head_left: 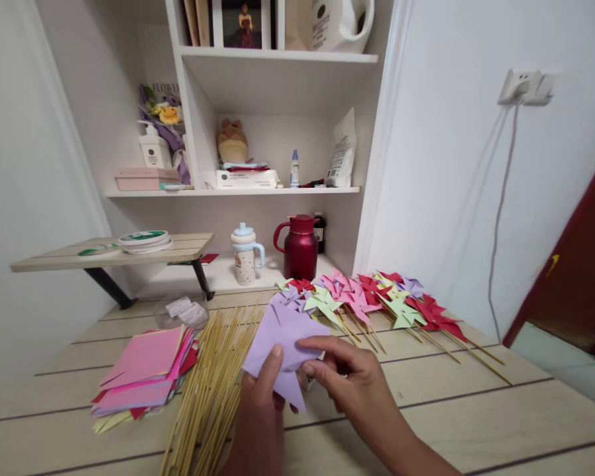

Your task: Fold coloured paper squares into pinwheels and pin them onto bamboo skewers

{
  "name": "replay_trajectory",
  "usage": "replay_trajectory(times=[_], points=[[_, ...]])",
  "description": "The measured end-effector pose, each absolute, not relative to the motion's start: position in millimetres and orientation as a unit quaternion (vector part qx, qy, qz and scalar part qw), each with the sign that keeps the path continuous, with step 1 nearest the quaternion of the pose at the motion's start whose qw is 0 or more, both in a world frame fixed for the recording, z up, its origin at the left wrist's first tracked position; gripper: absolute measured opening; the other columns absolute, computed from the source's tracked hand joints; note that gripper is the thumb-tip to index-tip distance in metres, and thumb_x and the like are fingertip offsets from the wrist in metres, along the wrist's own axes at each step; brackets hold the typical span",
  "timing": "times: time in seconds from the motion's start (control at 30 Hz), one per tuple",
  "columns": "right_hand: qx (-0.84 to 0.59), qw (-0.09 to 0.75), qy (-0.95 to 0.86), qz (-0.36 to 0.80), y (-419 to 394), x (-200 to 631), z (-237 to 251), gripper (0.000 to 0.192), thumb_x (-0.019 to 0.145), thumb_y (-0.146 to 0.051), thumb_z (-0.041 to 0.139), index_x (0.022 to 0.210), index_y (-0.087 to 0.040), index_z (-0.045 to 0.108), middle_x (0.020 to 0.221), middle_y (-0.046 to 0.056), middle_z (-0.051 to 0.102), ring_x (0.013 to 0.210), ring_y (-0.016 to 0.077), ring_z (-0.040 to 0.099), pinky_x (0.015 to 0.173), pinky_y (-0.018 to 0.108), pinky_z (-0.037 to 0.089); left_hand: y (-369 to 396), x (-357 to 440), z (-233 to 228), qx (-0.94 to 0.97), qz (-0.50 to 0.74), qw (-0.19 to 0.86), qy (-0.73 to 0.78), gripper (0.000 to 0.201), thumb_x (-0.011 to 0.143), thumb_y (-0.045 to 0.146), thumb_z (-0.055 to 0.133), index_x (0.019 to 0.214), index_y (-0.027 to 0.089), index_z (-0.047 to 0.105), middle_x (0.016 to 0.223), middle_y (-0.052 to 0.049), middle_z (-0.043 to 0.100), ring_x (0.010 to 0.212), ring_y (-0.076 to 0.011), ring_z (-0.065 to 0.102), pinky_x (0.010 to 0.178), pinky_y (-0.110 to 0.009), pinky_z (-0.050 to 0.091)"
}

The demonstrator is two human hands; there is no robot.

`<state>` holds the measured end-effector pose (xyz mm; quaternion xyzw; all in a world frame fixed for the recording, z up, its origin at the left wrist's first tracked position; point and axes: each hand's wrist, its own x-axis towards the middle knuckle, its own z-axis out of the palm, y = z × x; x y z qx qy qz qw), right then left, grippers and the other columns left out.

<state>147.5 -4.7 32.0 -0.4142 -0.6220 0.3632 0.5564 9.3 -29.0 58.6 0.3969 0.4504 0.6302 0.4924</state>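
Note:
A lavender paper pinwheel (280, 330), cut and partly folded, is held up over the table. My left hand (265, 390) grips it from below, thumb on the front and the other fingers behind. At its right side, my right hand (347, 373) pinches a point of the paper between thumb and index finger. Left of my hands lies a bundle of thin wooden sticks (203, 390). Beyond it sits a stack of coloured paper squares (141, 360), pink on top. Several pinwheels on sticks (350, 294) in pink, red, green and lavender lie behind my hands.
A small raised stand (188, 244) bears rolls of tape (143, 241). Below it is a clear dish (183, 312) with white slips. A speckled cup (245, 261) and a red jug (301, 251) stand at the back, under shelves (277, 192). A cord (500, 198) hangs along the right wall.

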Motion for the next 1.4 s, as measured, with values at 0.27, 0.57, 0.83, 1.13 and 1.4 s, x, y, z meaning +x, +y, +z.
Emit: replay_trajectory(times=[0.27, 0.57, 0.83, 1.13, 1.4], points=[[-0.406, 0.538, -0.648, 0.354, -9, 146, 34, 0.018, 0.079, -0.035, 0.071, 0.07, -0.02, 0.075, 0.055, -0.001, 0.059, 0.046, 0.0095, 0.044, 0.045, 0.021, 0.035, -32, 12, 69, 0.375, 0.661, 0.48, 0.438, 0.013, 0.072, 0.036, 0.066, 0.07, 0.024, 0.066, 0.09, -0.009, 0.076, 0.095, -0.0316, 0.07, 0.079, -0.042, 0.058], [-0.437, 0.527, -0.616, 0.389, -5, 145, 34, 0.026, 0.079, -0.04, 0.07, 0.067, -0.017, 0.069, 0.054, -0.002, 0.056, 0.044, 0.0076, 0.04, 0.042, 0.02, 0.031, -31, 12, 60, 0.426, 0.671, 0.414, 0.444, 0.015, 0.073, 0.039, 0.069, 0.072, 0.024, 0.071, 0.08, -0.007, 0.076, 0.095, -0.0313, 0.069, 0.085, -0.041, 0.056], [-0.46, 0.52, -0.607, 0.386, -6, 146, 38, 0.027, 0.077, -0.039, 0.072, 0.063, -0.016, 0.067, 0.05, -0.005, 0.05, 0.043, 0.007, 0.038, 0.042, 0.021, 0.028, -31, 14, 57, 0.433, 0.653, 0.432, 0.447, 0.015, 0.069, 0.036, 0.073, 0.073, 0.022, 0.073, 0.075, -0.007, 0.075, 0.099, -0.0322, 0.068, 0.092, -0.041, 0.052], [-0.451, 0.521, -0.609, 0.393, -4, 146, 37, 0.026, 0.078, -0.038, 0.071, 0.063, -0.017, 0.068, 0.048, -0.006, 0.043, 0.044, 0.0082, 0.035, 0.043, 0.023, 0.025, -22, 18, 49, 0.428, 0.653, 0.447, 0.436, 0.022, 0.071, 0.04, 0.071, 0.06, 0.021, 0.069, 0.073, -0.006, 0.073, 0.085, -0.0273, 0.07, 0.091, -0.039, 0.052], [-0.46, 0.585, -0.589, 0.315, -7, 154, 40, 0.034, 0.075, -0.036, 0.076, 0.104, -0.022, 0.067, 0.051, -0.01, 0.034, 0.048, 0.0105, 0.034, 0.049, 0.023, 0.032, -23, 15, 50, 0.413, 0.623, 0.441, 0.497, 0.023, 0.069, 0.041, 0.073, 0.065, 0.018, 0.07, 0.07, -0.007, 0.073, 0.07, -0.0251, 0.067, 0.07, -0.035, 0.054]])
